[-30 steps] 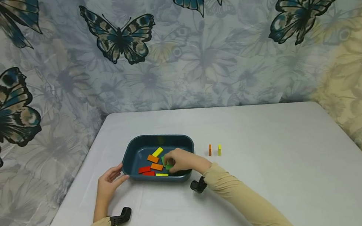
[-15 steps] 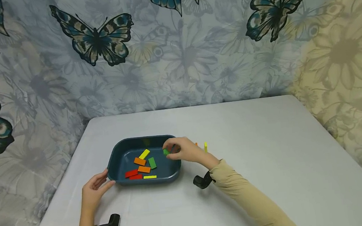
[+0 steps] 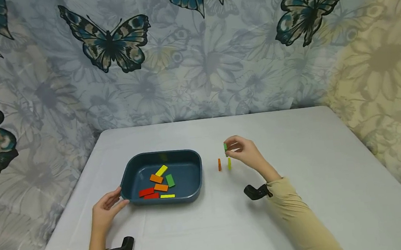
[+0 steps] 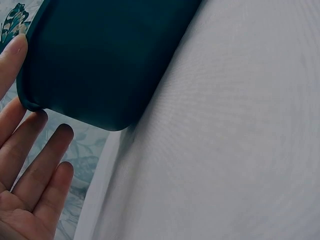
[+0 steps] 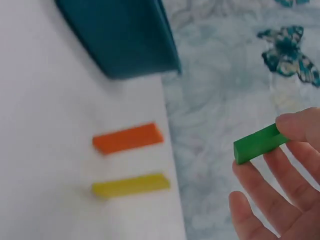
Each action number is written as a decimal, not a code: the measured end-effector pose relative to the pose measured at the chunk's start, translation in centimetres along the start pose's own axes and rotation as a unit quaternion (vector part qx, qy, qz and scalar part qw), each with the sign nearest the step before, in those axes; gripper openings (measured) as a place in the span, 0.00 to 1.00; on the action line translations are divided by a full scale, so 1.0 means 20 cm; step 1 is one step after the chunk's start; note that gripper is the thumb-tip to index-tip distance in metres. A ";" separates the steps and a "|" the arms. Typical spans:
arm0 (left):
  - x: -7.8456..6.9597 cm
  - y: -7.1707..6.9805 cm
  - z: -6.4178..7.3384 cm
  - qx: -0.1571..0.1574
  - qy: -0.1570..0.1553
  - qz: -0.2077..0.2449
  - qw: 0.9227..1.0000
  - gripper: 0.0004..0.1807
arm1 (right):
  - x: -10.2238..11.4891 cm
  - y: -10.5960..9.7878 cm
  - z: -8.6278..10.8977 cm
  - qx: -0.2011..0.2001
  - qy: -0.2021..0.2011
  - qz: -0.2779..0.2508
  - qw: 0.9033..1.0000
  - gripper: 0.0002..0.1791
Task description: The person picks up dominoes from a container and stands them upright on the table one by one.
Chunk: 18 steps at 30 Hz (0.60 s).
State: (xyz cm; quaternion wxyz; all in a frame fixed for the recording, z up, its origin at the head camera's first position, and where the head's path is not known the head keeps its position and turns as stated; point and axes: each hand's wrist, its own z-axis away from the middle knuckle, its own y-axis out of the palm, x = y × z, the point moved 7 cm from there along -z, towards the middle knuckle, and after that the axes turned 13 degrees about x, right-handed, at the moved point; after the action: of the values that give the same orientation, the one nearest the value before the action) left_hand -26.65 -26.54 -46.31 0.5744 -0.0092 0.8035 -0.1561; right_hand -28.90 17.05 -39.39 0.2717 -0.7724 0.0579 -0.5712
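My right hand (image 3: 246, 151) pinches a small green block (image 5: 257, 144) between thumb and fingertips, held upright above the table. Just below it in the head view, a yellow block (image 3: 229, 163) and an orange block (image 3: 219, 164) stand on end, side by side with a gap. To their left sits a dark blue tray (image 3: 188, 178), holding several flat blocks: red (image 3: 146, 192), orange (image 3: 156, 178), yellow (image 3: 161, 170) and one green (image 3: 170, 180). My left hand (image 3: 106, 210) rests against the tray's left front corner. In the left wrist view its thumb and fingertips touch the rim, fingers mostly straight.
A white-covered table (image 3: 284, 140) carries everything. Behind it hangs a cloth (image 3: 195, 80) printed with butterflies and flowers. Both wrists wear black cameras, the right one (image 3: 256, 192) low over the table.
My right hand has lifted a green block out of the tray and carried it right, over the standing blocks. My left hand stays at the tray's corner. The head view has shifted slightly.
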 end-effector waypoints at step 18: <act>0.01 0.00 0.00 0.002 -0.010 -0.016 1.000 0.22 | -0.33 -0.07 0.14 -0.015 0.087 -0.069 0.994 0.15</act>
State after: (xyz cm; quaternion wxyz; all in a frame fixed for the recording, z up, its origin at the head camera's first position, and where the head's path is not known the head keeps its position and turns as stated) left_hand -26.75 -26.56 -46.43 0.5800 -0.0228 0.7971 -0.1666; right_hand -28.96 21.88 -44.76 0.2139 -0.7255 0.0361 -0.6531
